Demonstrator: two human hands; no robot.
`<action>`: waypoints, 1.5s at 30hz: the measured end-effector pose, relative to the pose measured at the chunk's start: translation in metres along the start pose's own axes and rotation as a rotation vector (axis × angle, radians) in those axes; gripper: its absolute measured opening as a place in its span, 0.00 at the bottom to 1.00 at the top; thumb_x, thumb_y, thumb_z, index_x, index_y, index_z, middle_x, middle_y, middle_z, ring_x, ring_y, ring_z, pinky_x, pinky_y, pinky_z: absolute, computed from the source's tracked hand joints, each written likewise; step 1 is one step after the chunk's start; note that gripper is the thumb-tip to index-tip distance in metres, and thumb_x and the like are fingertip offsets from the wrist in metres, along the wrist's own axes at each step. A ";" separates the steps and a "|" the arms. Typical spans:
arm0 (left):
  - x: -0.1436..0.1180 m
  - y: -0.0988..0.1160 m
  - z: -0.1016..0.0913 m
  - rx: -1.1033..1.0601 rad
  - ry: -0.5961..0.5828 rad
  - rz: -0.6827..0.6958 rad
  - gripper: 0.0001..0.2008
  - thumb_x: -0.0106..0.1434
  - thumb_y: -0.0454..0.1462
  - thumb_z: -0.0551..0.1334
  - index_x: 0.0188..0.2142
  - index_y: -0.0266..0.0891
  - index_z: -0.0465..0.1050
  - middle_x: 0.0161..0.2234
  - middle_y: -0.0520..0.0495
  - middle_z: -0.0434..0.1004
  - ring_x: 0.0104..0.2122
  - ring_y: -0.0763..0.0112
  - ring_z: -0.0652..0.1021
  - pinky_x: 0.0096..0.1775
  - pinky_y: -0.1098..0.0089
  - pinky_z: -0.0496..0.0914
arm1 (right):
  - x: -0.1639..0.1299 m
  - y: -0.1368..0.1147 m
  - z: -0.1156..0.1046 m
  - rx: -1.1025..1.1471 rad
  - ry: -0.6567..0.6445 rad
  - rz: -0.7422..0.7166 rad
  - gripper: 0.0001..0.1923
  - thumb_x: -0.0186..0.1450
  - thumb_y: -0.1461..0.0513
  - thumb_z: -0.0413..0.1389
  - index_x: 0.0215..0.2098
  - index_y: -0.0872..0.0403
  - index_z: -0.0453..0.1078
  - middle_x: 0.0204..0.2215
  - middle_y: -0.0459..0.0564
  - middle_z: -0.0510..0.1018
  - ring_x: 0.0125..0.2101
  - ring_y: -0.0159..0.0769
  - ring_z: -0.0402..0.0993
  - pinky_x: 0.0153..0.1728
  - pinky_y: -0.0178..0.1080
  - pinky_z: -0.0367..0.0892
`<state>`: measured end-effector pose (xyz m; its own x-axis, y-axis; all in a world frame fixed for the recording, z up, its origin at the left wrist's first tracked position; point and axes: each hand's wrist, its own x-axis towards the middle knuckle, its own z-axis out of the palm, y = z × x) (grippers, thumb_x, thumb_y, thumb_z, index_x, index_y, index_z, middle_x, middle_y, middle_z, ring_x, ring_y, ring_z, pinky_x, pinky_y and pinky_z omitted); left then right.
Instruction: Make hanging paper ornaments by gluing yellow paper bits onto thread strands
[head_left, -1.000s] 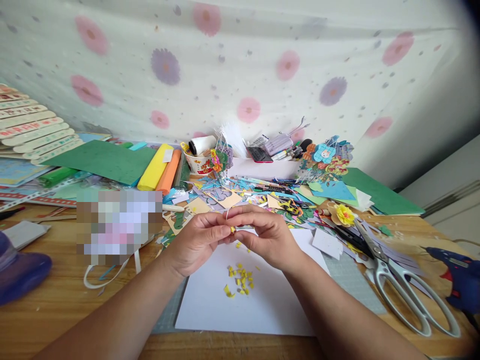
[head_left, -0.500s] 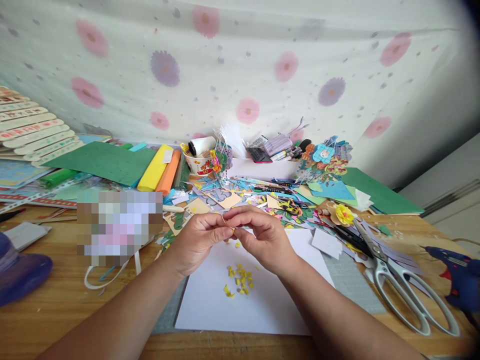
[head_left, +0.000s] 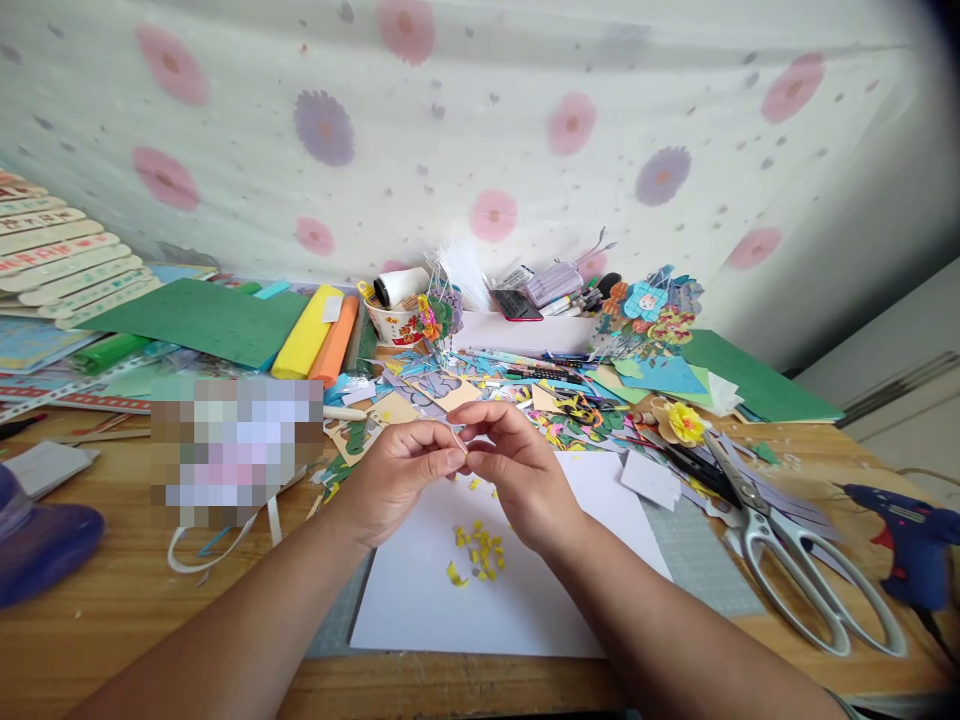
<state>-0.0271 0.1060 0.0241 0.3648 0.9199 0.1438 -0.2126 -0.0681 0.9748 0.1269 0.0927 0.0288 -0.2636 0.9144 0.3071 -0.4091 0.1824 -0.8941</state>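
My left hand (head_left: 394,480) and my right hand (head_left: 529,480) meet above a white paper sheet (head_left: 480,625). Their fingertips are closed around a thin pale strand (head_left: 455,437) with a tiny yellow bit at its lower end. The pinch mostly hides that bit, and I cannot make out the strand's material. My right index finger is raised and bent over the strand, while my thumbs almost touch. Below the hands, small yellow paper scraps (head_left: 480,550) lie loosely piled on the sheet.
Scissors (head_left: 761,530) and a blue glue gun (head_left: 911,540) lie at the right, near a yellow paper flower (head_left: 684,424). A grey cutting mat (head_left: 712,570) is under the sheet. Coloured paper offcuts (head_left: 435,385) and crepe rolls (head_left: 306,335) stretch behind.
My right index finger has lifted a little away from the left fingertips, so more of the pale strand shows. The view has shifted slightly; both hands still pinch together.
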 end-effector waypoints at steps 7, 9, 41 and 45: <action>-0.002 -0.001 -0.001 0.021 -0.053 0.020 0.07 0.57 0.36 0.64 0.24 0.39 0.73 0.24 0.52 0.68 0.28 0.71 0.67 0.34 0.69 0.61 | 0.003 0.003 -0.007 0.059 -0.008 0.033 0.11 0.57 0.60 0.60 0.40 0.49 0.74 0.32 0.48 0.72 0.31 0.34 0.69 0.32 0.38 0.71; -0.003 -0.001 -0.002 0.034 -0.078 0.025 0.08 0.58 0.37 0.62 0.23 0.39 0.70 0.23 0.52 0.67 0.29 0.71 0.66 0.34 0.69 0.61 | 0.004 0.002 -0.009 0.026 -0.017 0.005 0.10 0.59 0.60 0.60 0.40 0.49 0.76 0.32 0.47 0.72 0.30 0.33 0.68 0.31 0.37 0.70; 0.003 0.008 -0.007 -0.076 0.053 -0.059 0.20 0.58 0.52 0.63 0.32 0.37 0.79 0.31 0.45 0.77 0.31 0.66 0.74 0.37 0.65 0.69 | 0.009 -0.003 -0.019 -0.742 0.084 -0.323 0.09 0.59 0.68 0.57 0.31 0.49 0.78 0.26 0.47 0.78 0.29 0.33 0.72 0.28 0.35 0.70; 0.003 0.006 -0.005 -0.086 0.049 -0.090 0.17 0.57 0.49 0.66 0.35 0.38 0.79 0.34 0.45 0.78 0.34 0.65 0.75 0.40 0.64 0.69 | 0.009 0.000 -0.019 -0.734 0.073 -0.335 0.09 0.59 0.68 0.58 0.31 0.49 0.78 0.27 0.47 0.77 0.28 0.32 0.72 0.28 0.35 0.70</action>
<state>-0.0322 0.1100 0.0291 0.3416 0.9387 0.0461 -0.2591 0.0469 0.9647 0.1414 0.1079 0.0248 -0.1606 0.7861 0.5969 0.2283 0.6180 -0.7523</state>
